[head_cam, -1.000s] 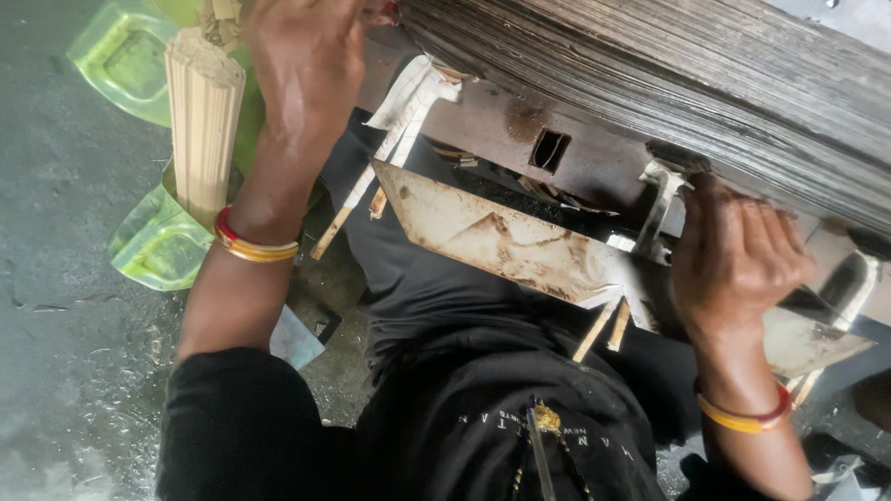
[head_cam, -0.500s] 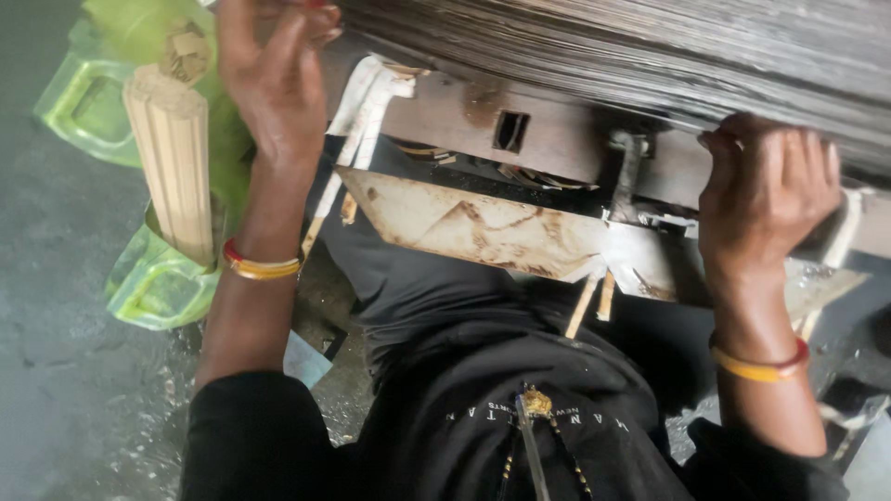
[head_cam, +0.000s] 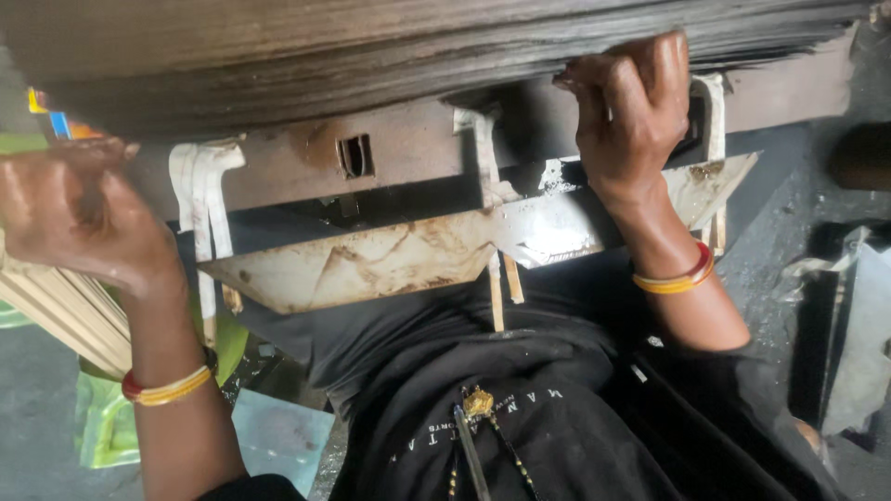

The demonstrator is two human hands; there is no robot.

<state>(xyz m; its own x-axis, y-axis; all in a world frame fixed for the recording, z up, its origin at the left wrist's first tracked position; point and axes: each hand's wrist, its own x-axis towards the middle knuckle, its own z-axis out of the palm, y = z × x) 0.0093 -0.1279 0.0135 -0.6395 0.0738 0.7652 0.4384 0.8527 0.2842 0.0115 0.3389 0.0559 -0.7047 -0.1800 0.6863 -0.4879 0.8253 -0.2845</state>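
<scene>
A thick stack of dark thin sheets spans the top of the view, resting on a rusty metal frame. My right hand curls its fingers over the stack's lower edge at the upper right. My left hand is at the left edge, fingers bent, by the stack's left end; whether it grips the sheets is hidden. Below the frame hangs a stained pale metal plate. Both wrists wear red and yellow bangles.
A bundle of pale wooden strips leans at the left over green plastic containers. My black clothing fills the lower middle. Grey metal pieces lie at the right on the dark floor.
The view has swung left and down along the stack. My right hand rose from the plate to the sheets' edge. My left hand dropped from the top to the stack's left end.
</scene>
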